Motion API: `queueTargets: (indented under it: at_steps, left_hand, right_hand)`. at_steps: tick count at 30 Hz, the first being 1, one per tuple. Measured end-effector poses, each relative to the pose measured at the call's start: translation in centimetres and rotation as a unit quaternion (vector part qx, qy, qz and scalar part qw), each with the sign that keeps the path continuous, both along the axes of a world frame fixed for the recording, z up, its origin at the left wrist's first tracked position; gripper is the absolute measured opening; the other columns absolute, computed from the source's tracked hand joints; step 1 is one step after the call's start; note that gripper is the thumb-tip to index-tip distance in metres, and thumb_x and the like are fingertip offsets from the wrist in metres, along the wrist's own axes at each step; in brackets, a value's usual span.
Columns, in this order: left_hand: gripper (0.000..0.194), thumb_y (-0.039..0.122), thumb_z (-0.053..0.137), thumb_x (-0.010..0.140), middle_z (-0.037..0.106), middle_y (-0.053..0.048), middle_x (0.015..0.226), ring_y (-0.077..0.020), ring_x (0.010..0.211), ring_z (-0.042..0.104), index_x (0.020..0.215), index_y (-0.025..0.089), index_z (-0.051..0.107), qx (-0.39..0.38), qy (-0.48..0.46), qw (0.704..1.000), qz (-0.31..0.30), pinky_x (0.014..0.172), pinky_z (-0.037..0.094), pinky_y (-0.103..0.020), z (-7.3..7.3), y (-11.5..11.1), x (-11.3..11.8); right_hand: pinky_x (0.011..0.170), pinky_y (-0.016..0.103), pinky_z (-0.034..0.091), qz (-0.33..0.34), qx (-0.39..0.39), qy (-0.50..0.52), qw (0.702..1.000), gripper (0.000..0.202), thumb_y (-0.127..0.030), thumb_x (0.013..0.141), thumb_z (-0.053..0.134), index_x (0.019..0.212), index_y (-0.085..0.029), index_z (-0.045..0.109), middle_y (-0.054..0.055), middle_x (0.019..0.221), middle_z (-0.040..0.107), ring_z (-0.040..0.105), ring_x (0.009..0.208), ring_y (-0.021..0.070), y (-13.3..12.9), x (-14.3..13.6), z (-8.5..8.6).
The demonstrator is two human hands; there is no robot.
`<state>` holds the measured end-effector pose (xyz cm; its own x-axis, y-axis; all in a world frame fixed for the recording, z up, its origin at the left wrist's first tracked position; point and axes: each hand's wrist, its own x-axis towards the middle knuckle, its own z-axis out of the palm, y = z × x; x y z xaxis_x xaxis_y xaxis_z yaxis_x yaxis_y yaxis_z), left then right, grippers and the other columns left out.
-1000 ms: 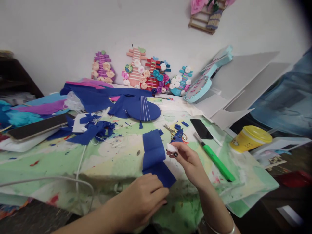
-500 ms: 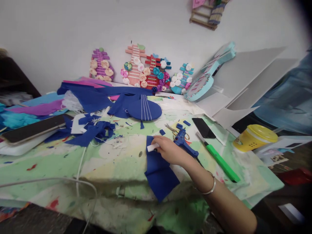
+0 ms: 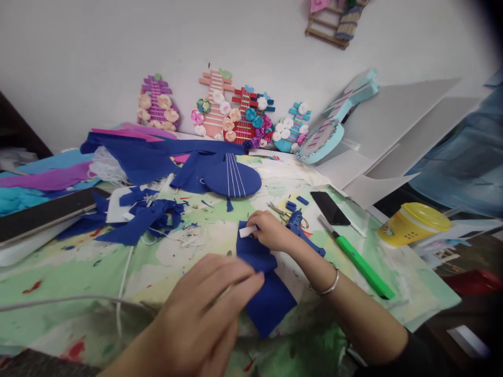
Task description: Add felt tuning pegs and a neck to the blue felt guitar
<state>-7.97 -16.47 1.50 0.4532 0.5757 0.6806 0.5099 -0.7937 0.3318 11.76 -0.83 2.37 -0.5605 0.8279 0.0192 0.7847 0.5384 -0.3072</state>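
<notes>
The right hand [image 3: 267, 230] grips a small white piece [image 3: 247, 231] over the upper end of the blue strip [image 3: 271, 306], which lies on the counter [image 3: 176, 280]. The left hand [image 3: 204, 309], blurred, hovers nearer the camera, fingertips close together; whether it holds anything cannot be told.

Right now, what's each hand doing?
Left hand: blurred, fingers together; can't tell if it holds anything.
Right hand: closed on the white piece, over blue cloth.

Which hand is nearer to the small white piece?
Right: the right hand pinches the white piece over the blue sheet; the left hand is apart from it, closer to the camera.
</notes>
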Motion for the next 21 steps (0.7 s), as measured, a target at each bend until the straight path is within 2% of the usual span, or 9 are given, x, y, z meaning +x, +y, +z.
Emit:
queueTargets:
  at_steps: [1, 3, 6, 9, 12, 17, 21]
  left_hand:
    - [0.055, 0.012, 0.055, 0.078, 0.057, -0.010, 0.128, -0.0283, 0.119, 0.049, 0.132, 0.022, 0.048, -0.013, 0.089, 0.995, -0.035, 0.100, 0.041, -0.047, 0.6, 1.4, 0.4]
    - [0.065, 0.016, 0.057, 0.074, 0.051, -0.010, 0.136, -0.0327, 0.130, 0.038, 0.137, 0.021, 0.042, -0.020, 0.210, 0.972, -0.106, 0.104, 0.034, -0.054, 0.8, 3.3, 1.0]
    - [0.062, 0.023, 0.056, 0.077, 0.053, -0.011, 0.134, -0.0322, 0.130, 0.038, 0.137, 0.018, 0.040, -0.004, 0.282, 0.951, -0.126, 0.106, 0.030, -0.056, -1.0, 4.0, 2.0]
    - [0.035, 0.016, 0.050, 0.084, 0.065, -0.012, 0.114, -0.0292, 0.112, 0.054, 0.119, 0.014, 0.056, 0.113, 0.240, 0.960, -0.092, 0.097, 0.039, -0.051, -3.2, 3.5, 3.2]
    - [0.019, 0.011, 0.047, 0.087, 0.069, -0.011, 0.091, -0.0234, 0.091, 0.061, 0.098, 0.013, 0.063, 0.172, 0.178, 0.964, -0.093, 0.084, 0.046, -0.043, -3.8, 3.2, 4.6]
    - [0.022, 0.010, 0.040, 0.090, 0.065, -0.007, 0.073, -0.0161, 0.072, 0.060, 0.093, 0.011, 0.062, 0.144, 0.101, 0.977, -0.120, 0.070, 0.049, -0.034, -3.3, 3.1, 7.4]
    - [0.018, 0.014, 0.043, 0.090, 0.066, -0.007, 0.074, -0.0162, 0.073, 0.061, 0.095, 0.011, 0.061, 0.093, 0.100, 0.980, -0.145, 0.070, 0.048, -0.032, -3.8, 3.0, 9.0]
  right_hand:
    - [0.085, 0.029, 0.041, 0.002, 0.000, -0.001, 1.000, 0.025, -0.002, 0.071, 0.055, 0.087, -0.014, 0.071, 0.011, 0.100, 0.067, 0.059, 0.097, 0.0214, 0.2, 0.0, 0.2]
    - [0.082, 0.027, 0.041, 0.013, 0.000, -0.002, 1.000, 0.026, -0.002, 0.070, 0.055, 0.085, -0.015, 0.072, 0.010, 0.099, 0.068, 0.060, 0.095, 0.0207, 0.6, 0.1, 0.5]
    - [0.082, 0.027, 0.042, 0.031, 0.004, 0.008, 0.999, 0.027, -0.002, 0.070, 0.055, 0.085, -0.016, 0.073, 0.009, 0.099, 0.069, 0.061, 0.094, 0.0201, 1.4, 0.0, 0.5]
    - [0.085, 0.028, 0.041, 0.051, 0.023, 0.023, 0.998, 0.030, -0.001, 0.071, 0.055, 0.089, -0.017, 0.073, 0.008, 0.100, 0.069, 0.061, 0.097, 0.0205, 2.3, -0.3, 0.3]
    - [0.087, 0.029, 0.042, 0.083, 0.032, 0.038, 0.995, 0.030, 0.002, 0.071, 0.056, 0.089, -0.015, 0.072, 0.008, 0.098, 0.070, 0.061, 0.096, 0.0202, 2.8, -0.6, 0.0]
    - [0.086, 0.028, 0.044, 0.095, 0.019, 0.080, 0.992, 0.031, 0.003, 0.072, 0.056, 0.092, -0.015, 0.071, 0.008, 0.100, 0.071, 0.063, 0.095, 0.0190, 2.5, -0.7, -0.4]
    - [0.093, 0.033, 0.043, 0.081, 0.046, 0.077, 0.993, 0.030, 0.002, 0.072, 0.059, 0.092, -0.016, 0.072, 0.010, 0.110, 0.067, 0.059, 0.106, 0.0220, 2.0, -0.2, -0.4]
